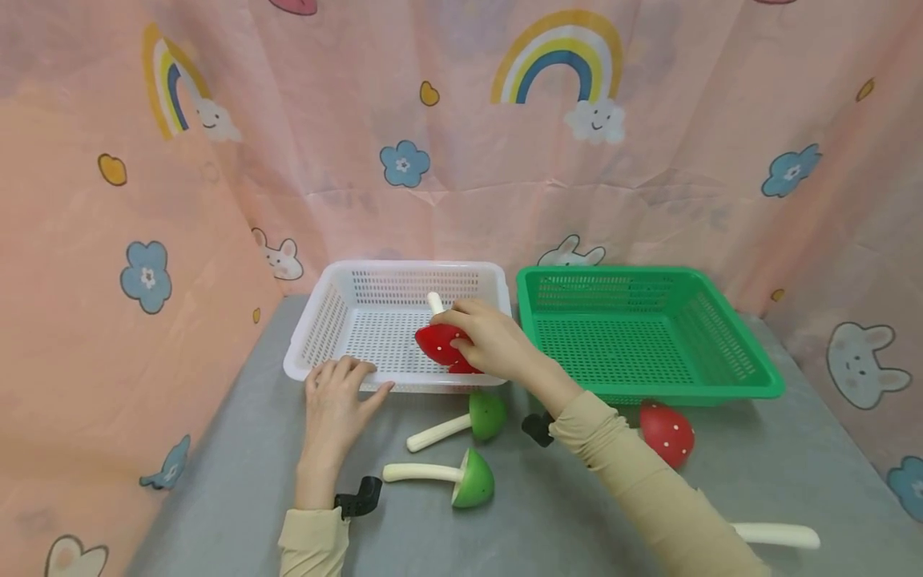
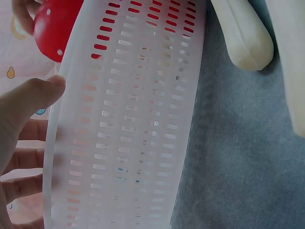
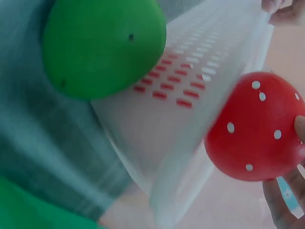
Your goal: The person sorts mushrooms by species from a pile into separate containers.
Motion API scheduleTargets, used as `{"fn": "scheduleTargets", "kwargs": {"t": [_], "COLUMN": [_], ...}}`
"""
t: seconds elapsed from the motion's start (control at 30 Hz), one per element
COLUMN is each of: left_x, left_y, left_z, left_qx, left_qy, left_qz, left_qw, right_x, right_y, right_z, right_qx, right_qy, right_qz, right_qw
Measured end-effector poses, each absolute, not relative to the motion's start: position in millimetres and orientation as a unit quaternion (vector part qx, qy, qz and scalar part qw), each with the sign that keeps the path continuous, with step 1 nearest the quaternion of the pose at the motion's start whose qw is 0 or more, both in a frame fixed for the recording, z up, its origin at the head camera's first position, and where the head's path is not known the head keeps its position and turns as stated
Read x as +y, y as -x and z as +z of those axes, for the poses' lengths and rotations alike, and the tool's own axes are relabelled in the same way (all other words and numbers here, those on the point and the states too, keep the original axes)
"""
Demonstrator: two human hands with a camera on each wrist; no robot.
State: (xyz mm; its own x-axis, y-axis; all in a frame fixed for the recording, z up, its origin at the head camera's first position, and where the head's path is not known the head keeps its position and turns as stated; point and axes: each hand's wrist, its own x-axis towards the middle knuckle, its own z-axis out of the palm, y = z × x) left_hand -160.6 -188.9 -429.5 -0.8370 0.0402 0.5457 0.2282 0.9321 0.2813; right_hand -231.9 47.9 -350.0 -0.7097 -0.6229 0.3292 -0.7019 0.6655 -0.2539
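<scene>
My right hand (image 1: 490, 336) holds a red toy mushroom (image 1: 438, 343) with white dots by its cap, over the right part of the white basket (image 1: 306, 365). Its pale stem (image 1: 435, 303) points up and away. Another red mushroom (image 1: 466, 367) shows below it inside the basket, and red shows through the wall slots in both wrist views. On the basket's front rim, my left hand (image 1: 339, 405) grips with the thumb (image 2: 45, 90) outside and the fingers inside. Two green toy mushrooms (image 1: 487, 417) (image 1: 474, 481) lie on the table in front.
A green basket (image 1: 746, 361) stands right of the white one. Before it lies a red mushroom (image 1: 667, 433), partly behind my right sleeve. A pale stem (image 1: 779, 535) sticks out past that sleeve on the grey table (image 1: 548, 529). A patterned pink curtain (image 1: 461, 216) hangs behind.
</scene>
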Motion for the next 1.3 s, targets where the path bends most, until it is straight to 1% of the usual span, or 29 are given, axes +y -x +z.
{"fn": "scheduleTargets", "kwargs": {"t": [0.2,0.43,0.57,0.93,1.13,1.3], "left_x": [-188,-188,-189,-190,-190,-189], "left_y": [161,161,161,162,161,161], "left_z": [-428,-429,-429,-429,-429,-429], "left_qx": [-0.946,-0.947,-0.949,-0.949,-0.947,-0.945], "left_qy": [0.068,0.065,0.062,0.062,0.065,0.067], "left_qz": [-0.168,-0.167,-0.17,-0.166,-0.166,-0.167], "left_qw": [0.271,0.266,0.259,0.26,0.268,0.272], "right_x": [30,12,7,6,8,11], "right_y": [240,245,245,246,247,245], "right_z": [-357,-369,-377,-388,-392,-395], "right_qx": [-0.909,-0.922,-0.924,-0.927,-0.924,-0.921], "right_qy": [-0.353,-0.322,-0.315,-0.303,-0.31,-0.312], "right_qz": [0.201,0.214,0.215,0.219,0.22,0.231], "right_qw": [0.09,0.022,0.0,-0.016,-0.041,-0.042]}}
